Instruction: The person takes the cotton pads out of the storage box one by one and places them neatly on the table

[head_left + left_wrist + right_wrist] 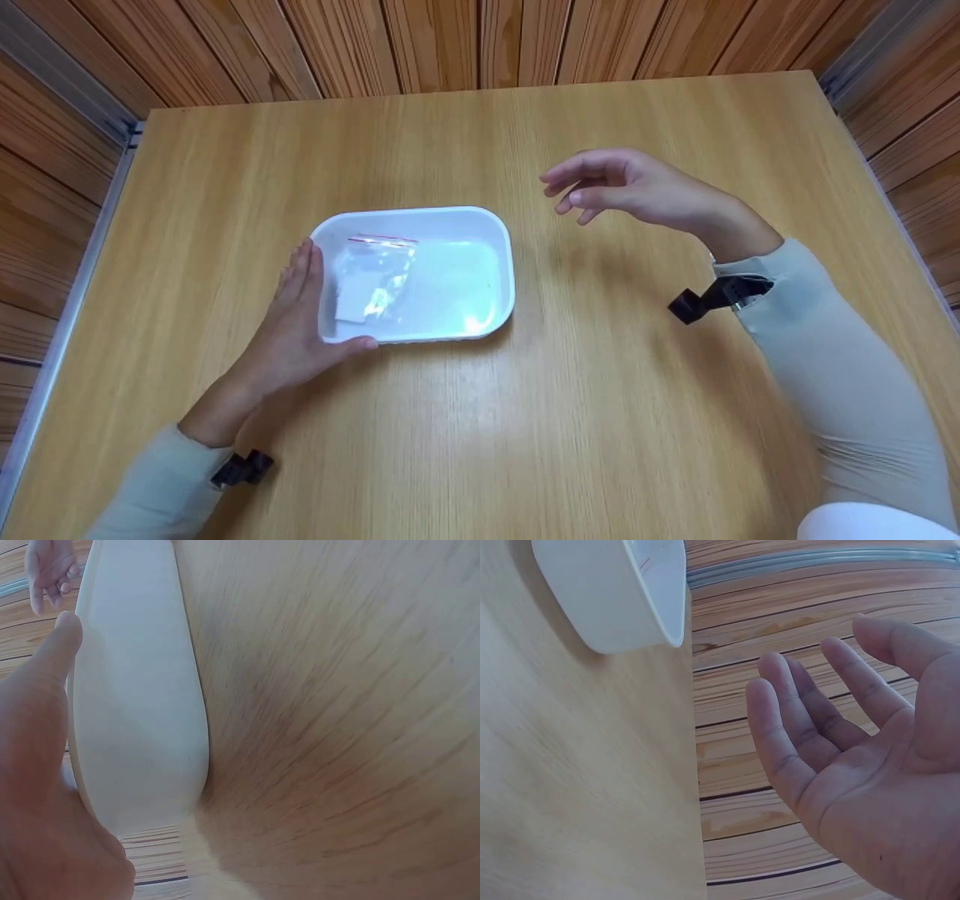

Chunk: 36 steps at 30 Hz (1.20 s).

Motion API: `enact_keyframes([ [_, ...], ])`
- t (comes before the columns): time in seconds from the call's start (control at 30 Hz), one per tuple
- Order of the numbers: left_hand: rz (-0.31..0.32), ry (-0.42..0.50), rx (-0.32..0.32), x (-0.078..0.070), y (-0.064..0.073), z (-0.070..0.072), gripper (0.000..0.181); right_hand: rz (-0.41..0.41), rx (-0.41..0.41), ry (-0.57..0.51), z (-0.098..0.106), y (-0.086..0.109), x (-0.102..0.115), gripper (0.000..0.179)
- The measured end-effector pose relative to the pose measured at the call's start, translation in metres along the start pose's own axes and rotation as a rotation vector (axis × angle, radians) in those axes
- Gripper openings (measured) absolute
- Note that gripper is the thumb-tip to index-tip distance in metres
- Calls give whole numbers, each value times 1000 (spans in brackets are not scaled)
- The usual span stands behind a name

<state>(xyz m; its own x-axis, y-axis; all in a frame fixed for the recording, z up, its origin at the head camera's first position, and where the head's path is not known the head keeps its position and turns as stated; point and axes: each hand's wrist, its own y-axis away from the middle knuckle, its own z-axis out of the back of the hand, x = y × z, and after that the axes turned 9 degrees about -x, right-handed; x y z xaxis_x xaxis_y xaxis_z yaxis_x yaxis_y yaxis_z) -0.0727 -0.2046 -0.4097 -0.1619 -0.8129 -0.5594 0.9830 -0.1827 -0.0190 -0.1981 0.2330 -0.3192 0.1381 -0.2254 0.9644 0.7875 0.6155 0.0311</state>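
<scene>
A white plastic tray (pixel 465 285) with rounded corners sits on the wooden table. Inside its left half lies a clear zip bag (pixel 379 285) with a red line along its top and a small white piece in it. My left hand (pixel 296 322) holds the tray's left end, fingers along the short side and thumb on the near rim. From the left wrist, the thumb (pixel 64 641) shows at the rim beside the tray's outer wall (pixel 139 682). To the right of the tray, my right hand (pixel 630 187) hovers above the table with loosely bent fingers (pixel 765 709), holding nothing.
The wooden table (pixel 450 435) reaches back to a plank wall (pixel 435 45), with metal rails (pixel 60 315) at the sides. Black wrist cameras (pixel 705 300) are strapped over both light sleeves. A white rounded object (pixel 870 521) shows at the bottom right corner.
</scene>
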Motion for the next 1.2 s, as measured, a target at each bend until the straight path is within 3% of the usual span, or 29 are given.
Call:
enact_keyframes([
  [0.27,11,7,10,-1,1,2,138,18,42,-5,-7,-9,5,34],
  [0.53,-35,13,-22,1,0,1,137,-9,49,0,-19,-22,14,36],
  [1.2,16,15,11,-2,1,2,136,-108,174,64,-52,-56,25,40],
])
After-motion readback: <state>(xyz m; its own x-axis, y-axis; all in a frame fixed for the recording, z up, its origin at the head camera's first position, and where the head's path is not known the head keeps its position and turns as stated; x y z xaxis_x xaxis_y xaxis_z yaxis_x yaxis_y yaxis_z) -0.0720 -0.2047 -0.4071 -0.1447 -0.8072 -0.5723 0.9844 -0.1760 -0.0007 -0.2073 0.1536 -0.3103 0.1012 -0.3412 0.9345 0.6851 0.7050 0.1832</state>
